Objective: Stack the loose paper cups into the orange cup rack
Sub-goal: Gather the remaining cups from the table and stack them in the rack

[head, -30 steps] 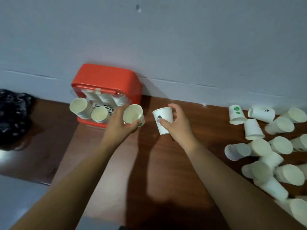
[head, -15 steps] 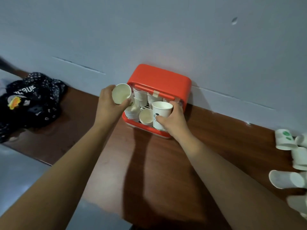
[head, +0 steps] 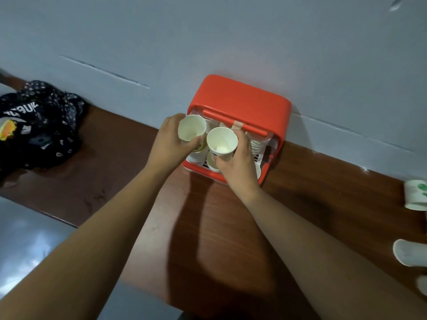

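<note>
The orange cup rack [head: 240,100] stands against the wall on the brown table [head: 300,192], with stacks of white paper cups inside it. My left hand [head: 169,142] grips a white paper cup [head: 191,131] over the rack's left side, its mouth facing me. My right hand [head: 238,161] grips a second white paper cup [head: 221,140] over the middle of the rack, mouth up. A stacked cup [head: 211,162] shows just below it. Both hands hide the rack's front.
Loose white paper cups lie at the right edge: one with green print [head: 416,194], another on its side [head: 409,255]. A dark patterned cloth bundle [head: 39,121] sits at the far left. The table's front edge drops to a grey floor [head: 27,245].
Both hands have carried their cups further over the rack. The right cup has risen and tilted so its mouth faces up. The view has shifted left, leaving few loose cups in sight.
</note>
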Available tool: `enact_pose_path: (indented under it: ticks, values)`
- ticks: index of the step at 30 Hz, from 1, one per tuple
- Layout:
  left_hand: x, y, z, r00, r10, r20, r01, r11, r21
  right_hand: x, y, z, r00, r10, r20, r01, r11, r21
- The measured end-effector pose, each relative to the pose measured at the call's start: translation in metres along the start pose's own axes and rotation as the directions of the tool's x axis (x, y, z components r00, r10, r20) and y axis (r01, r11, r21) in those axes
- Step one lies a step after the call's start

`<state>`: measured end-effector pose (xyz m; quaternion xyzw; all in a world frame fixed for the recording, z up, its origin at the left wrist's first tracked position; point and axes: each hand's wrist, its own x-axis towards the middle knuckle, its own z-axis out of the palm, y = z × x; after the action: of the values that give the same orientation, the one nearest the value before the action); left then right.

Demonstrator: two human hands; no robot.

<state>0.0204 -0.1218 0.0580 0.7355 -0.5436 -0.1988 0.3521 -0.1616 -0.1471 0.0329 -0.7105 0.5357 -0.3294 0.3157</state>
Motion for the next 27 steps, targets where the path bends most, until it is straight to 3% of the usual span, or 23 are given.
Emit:
enact_pose_path:
  ticks: [9, 18, 27]
  values:
    - [-0.003, -0.026, 0.019, 0.988, -0.062, 0.142, 0.063, 0.998, -0.003, -0.005, 0.011, 0.005, 0.999, -0.046, 0.012, 0.047, 0.985, -0.165]
    - [0.002, -0.039, 0.021, 0.978, -0.082, 0.192, 0.088, 0.996, -0.021, 0.002, 0.026, 0.017, 0.984, 0.099, 0.148, -0.055, 0.958, -0.28]
    - [-0.004, -0.042, 0.022, 0.976, -0.083, 0.203, 0.09, 0.996, -0.027, 0.003, 0.04, 0.02, 0.971, 0.078, 0.226, 0.029, 0.9, -0.435]
